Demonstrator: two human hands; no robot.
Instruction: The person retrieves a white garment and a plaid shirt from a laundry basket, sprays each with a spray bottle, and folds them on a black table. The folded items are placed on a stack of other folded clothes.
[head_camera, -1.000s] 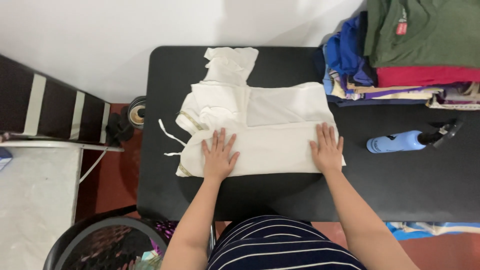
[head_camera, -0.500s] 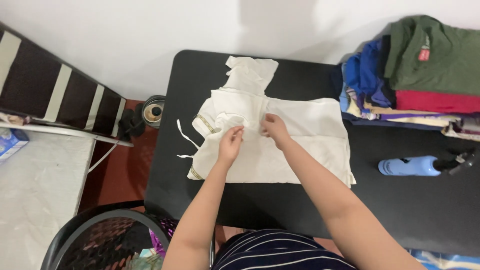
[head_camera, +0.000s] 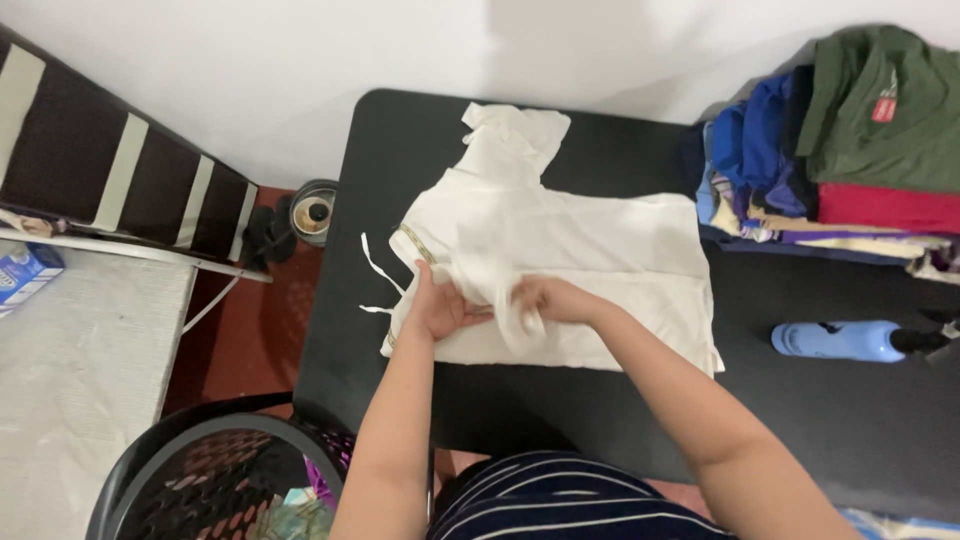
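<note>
A white garment lies spread on a black table, its hood or collar end pointing to the far edge. My left hand grips a fold of the cloth near the garment's left side. Close beside it, my right hand pinches a bunched strip of the same cloth, lifted slightly off the table. Thin white ties hang off the garment's left edge.
A pile of folded clothes, green, red and blue, sits at the table's far right. A blue bottle lies on its side at the right. A black mesh basket stands at lower left, a striped panel at far left.
Both hands were flat on the garment's near edge, then came together at its left middle. Now they grip and lift a fold of the cloth.
</note>
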